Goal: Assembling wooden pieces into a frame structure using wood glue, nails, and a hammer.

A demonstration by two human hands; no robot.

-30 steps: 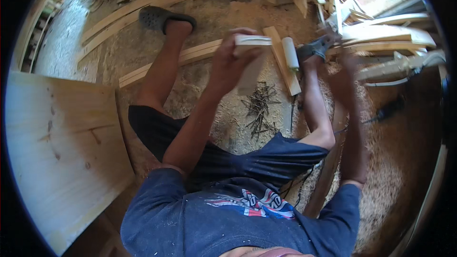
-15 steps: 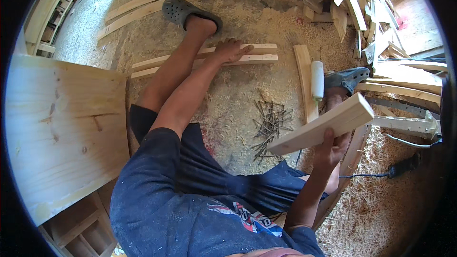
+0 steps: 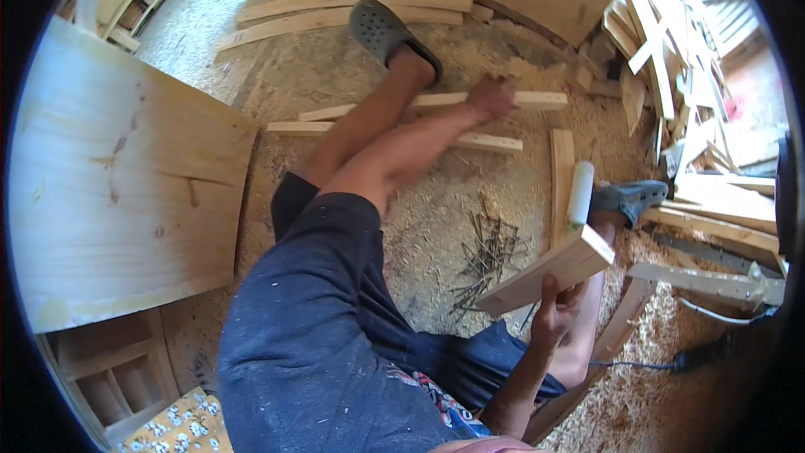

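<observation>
My right hand (image 3: 556,310) is wrapped round a short thick wooden board (image 3: 549,275), held tilted above my right leg. Farther out, my left hand (image 3: 492,101) lies across the far one of two long wooden strips (image 3: 541,101); its fingers are smeared by motion, so their grip cannot be made out. Slightly closer to me is the other wooden strip (image 3: 495,143), resting on the floor and crossed by my left leg and forearm. A heap of nails (image 3: 489,252) lies on the floor between my legs.
A white bottle (image 3: 580,193) stands beside another wooden piece (image 3: 562,176) near my right foot. Curved planks (image 3: 352,4) lie beyond my left foot. Scrap wood (image 3: 650,42) is piled at the far right, a large panel (image 3: 138,176) stands at left, and shavings (image 3: 637,394) cover the right side.
My left hand has shifted right along with the far strip, which now stands apart from the near one and reaches farther right. The board in my right hand is lower and turned. The view has swung left.
</observation>
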